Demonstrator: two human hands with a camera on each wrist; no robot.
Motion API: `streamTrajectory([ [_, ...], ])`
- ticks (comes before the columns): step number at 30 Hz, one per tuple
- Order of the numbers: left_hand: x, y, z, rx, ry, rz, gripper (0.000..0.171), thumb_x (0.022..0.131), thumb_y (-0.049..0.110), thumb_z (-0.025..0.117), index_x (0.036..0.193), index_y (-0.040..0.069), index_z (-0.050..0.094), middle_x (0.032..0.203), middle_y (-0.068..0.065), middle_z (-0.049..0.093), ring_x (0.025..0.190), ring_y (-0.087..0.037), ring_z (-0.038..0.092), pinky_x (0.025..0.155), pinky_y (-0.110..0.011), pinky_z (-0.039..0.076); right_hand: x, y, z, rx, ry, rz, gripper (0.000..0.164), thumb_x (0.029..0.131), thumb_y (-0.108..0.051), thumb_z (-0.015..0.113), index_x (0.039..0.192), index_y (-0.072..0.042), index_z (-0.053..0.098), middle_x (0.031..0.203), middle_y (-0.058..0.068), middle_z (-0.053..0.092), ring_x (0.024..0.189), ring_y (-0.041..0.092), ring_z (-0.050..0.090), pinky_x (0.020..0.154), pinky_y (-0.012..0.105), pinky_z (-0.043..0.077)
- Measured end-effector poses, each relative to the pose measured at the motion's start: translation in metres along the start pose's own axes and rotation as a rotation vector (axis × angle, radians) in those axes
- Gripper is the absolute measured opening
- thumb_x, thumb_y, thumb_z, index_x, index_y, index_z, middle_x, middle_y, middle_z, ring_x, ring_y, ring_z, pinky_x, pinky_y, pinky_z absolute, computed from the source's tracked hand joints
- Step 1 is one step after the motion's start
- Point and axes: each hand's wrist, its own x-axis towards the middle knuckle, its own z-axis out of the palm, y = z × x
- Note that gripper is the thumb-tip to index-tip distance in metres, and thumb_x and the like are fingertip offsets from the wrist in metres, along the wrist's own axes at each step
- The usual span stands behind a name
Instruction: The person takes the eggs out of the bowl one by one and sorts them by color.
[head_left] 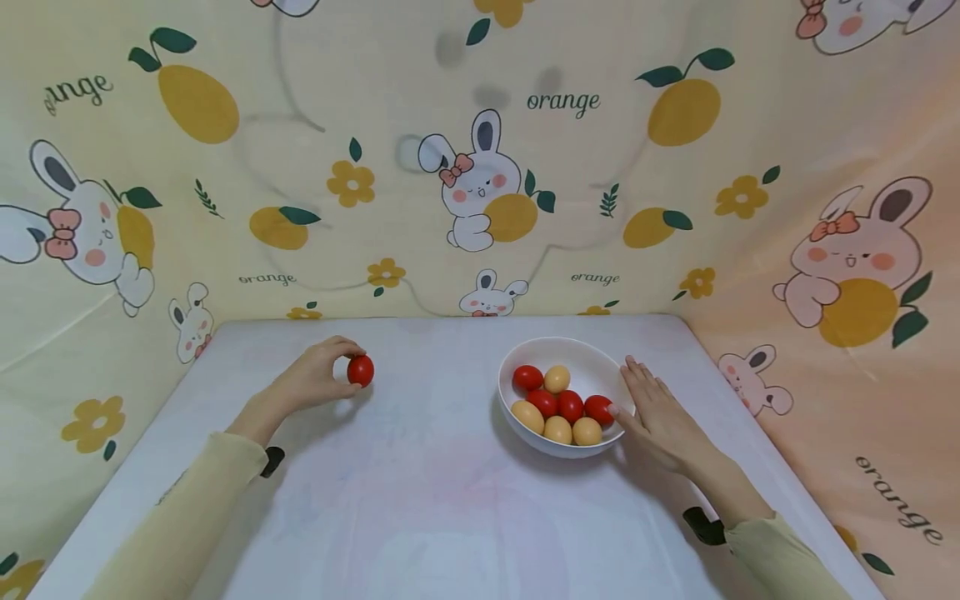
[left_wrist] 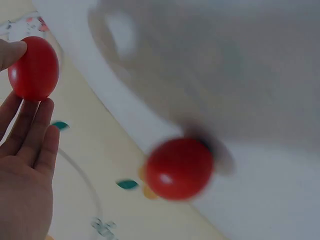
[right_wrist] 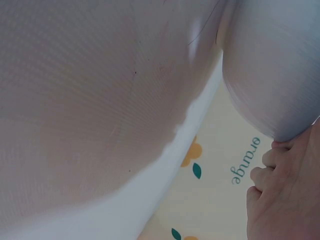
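Note:
My left hand (head_left: 324, 372) pinches a glossy red egg (head_left: 361, 371) between thumb and fingertips, over the left part of the table. In the left wrist view this egg (left_wrist: 34, 69) sits between the thumb above and the fingers below. A second, blurred red egg (left_wrist: 180, 169) shows close to that camera; it is out of sight in the head view. My right hand (head_left: 663, 421) lies with straight fingers along the right side of a white bowl (head_left: 562, 450), thumb at its rim. Several red eggs (head_left: 570, 407) and several tan eggs (head_left: 557, 430) fill the bowl's bottom.
A white-covered table (head_left: 420, 517) carries the bowl right of the middle. Behind it and along both sides hangs a cream cloth (head_left: 420, 75) printed with rabbits and oranges. Black straps (head_left: 703, 527) circle both wrists at the sleeves.

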Motion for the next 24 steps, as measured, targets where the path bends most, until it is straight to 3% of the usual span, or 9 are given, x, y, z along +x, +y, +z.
streamTrajectory([
  [8, -0.014, -0.027, -0.012, 0.042, -0.055, -0.040, 0.043, 0.081, 0.008, 0.085, 0.120, -0.004, 0.070, 0.118, -0.015, 0.069, 0.113, -0.037, 0.063, 0.100, -0.057, 0.051, 0.000, 0.002, 0.000, -0.001, -0.001, -0.002, 0.083, 0.107, -0.052, 0.045, 0.163, 0.003, 0.018, 0.172, 0.022, 0.008, 0.157, 0.046, 0.008, 0.125, 0.061, 0.010],
  [16, -0.020, -0.039, -0.017, 0.056, -0.112, -0.077, 0.043, 0.081, 0.006, 0.085, 0.120, -0.004, 0.069, 0.119, -0.017, 0.068, 0.112, -0.037, 0.063, 0.097, -0.056, 0.054, 0.000, 0.002, -0.001, 0.002, 0.001, -0.006, 0.083, 0.107, -0.052, 0.044, 0.164, 0.003, 0.018, 0.172, 0.022, 0.008, 0.157, 0.046, 0.008, 0.126, 0.061, 0.010],
  [24, -0.026, -0.044, -0.022, 0.025, -0.155, -0.086, 0.042, 0.082, 0.006, 0.084, 0.120, -0.005, 0.069, 0.119, -0.018, 0.067, 0.099, -0.028, 0.064, 0.086, -0.045, 0.060, 0.000, 0.003, 0.001, 0.008, -0.008, 0.002, 0.084, 0.107, -0.054, 0.044, 0.164, 0.002, 0.017, 0.172, 0.022, 0.007, 0.157, 0.047, 0.007, 0.125, 0.062, 0.010],
])
